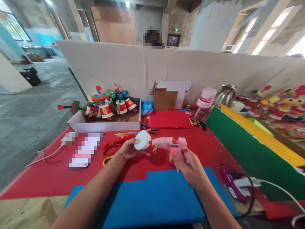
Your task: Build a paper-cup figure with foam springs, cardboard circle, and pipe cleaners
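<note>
My left hand [130, 149] grips a small paper cup [142, 140] lying sideways, its white round end turned toward me and my thumb on the rim. In my right hand [187, 162] is a pink hot glue gun [168, 143] with a small red light lit. The gun's nozzle points left and reaches the cup's right side; whether it touches cannot be made out. Strands of glue hang below the nozzle. Scissors with red and yellow handles [108, 159] lie just left of my left hand, partly hidden by it.
A white box [105, 126] of cup figures stands at the back left. Red paper sheets [170, 119], a pink bottle [205, 98] and a steel jug [225, 93] are behind. Blue sheets [152, 197] lie in front. A green panel [252, 159] and a purple power strip [234, 184] flank the right.
</note>
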Motion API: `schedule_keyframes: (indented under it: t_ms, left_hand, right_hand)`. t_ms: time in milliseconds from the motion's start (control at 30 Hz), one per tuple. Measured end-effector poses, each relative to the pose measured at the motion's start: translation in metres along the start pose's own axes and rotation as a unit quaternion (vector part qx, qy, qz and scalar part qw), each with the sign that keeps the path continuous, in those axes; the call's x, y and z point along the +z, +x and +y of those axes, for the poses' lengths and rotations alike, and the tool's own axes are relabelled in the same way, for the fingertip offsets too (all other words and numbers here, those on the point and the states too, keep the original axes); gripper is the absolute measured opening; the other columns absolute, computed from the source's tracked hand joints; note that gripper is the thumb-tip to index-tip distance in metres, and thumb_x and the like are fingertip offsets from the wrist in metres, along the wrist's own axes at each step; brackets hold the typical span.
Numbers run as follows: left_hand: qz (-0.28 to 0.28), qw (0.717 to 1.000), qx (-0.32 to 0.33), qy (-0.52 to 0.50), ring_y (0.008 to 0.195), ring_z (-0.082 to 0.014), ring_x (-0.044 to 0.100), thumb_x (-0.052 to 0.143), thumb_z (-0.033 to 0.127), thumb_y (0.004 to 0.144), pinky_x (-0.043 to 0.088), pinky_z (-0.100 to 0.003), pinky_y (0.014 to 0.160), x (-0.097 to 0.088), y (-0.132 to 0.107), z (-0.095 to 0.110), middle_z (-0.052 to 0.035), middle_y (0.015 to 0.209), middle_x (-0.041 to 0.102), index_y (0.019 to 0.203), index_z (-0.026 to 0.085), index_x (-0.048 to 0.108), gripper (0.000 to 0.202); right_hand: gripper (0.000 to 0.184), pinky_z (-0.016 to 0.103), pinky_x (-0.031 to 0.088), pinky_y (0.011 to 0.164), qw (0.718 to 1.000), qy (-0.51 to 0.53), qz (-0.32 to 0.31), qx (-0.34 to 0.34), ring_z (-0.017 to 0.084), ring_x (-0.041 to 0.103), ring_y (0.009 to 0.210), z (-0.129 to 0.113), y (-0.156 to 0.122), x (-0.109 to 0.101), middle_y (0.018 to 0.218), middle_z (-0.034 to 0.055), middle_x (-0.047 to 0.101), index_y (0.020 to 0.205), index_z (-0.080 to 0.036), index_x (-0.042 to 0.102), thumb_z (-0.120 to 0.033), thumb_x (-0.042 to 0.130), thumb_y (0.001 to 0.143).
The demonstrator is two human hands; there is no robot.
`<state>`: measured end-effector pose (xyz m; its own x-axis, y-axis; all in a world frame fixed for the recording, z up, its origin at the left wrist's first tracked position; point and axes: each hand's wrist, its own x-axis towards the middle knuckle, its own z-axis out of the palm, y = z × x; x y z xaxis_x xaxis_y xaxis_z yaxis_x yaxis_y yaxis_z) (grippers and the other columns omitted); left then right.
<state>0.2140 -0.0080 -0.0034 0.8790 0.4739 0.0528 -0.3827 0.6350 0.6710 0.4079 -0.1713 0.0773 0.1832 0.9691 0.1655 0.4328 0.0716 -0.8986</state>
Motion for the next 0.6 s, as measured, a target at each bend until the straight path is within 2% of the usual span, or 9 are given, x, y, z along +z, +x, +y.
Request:
schedule_keyframes:
  t_ms: [433, 600]
  left_hand:
    - [0.005, 1.0, 0.0, -0.026, 0.081, -0.0219, 0.064, 0.063, 0.021, 0.071, 0.055, -0.045, 0.076, -0.0036, 0.0007, -0.0016, -0.007, 0.091, 0.069, 0.14, 0.019, 0.04, 0.073]
    - [0.013, 1.0, -0.001, -0.019, 0.08, -0.022, 0.064, 0.063, 0.021, 0.071, 0.055, -0.047, 0.077, -0.0038, 0.0007, -0.0019, -0.0069, 0.094, 0.069, 0.139, 0.021, 0.04, 0.072]
  right_hand:
    - [0.038, 0.023, 0.037, 0.045, 0.999, -0.027, 0.025, -0.023, 0.013, 0.048, 0.045, -0.0007, 0.0004, 0.0006, 0.048, -0.0037, 0.046, 0.082, -0.02, 0.059, -0.054, 0.046, 0.09]
    - [0.038, 0.023, 0.038, 0.045, 0.999, -0.027, 0.023, -0.021, 0.013, 0.048, 0.046, -0.0019, 0.0012, 0.0008, 0.05, -0.003, 0.048, 0.083, -0.019, 0.06, -0.054, 0.046, 0.09]
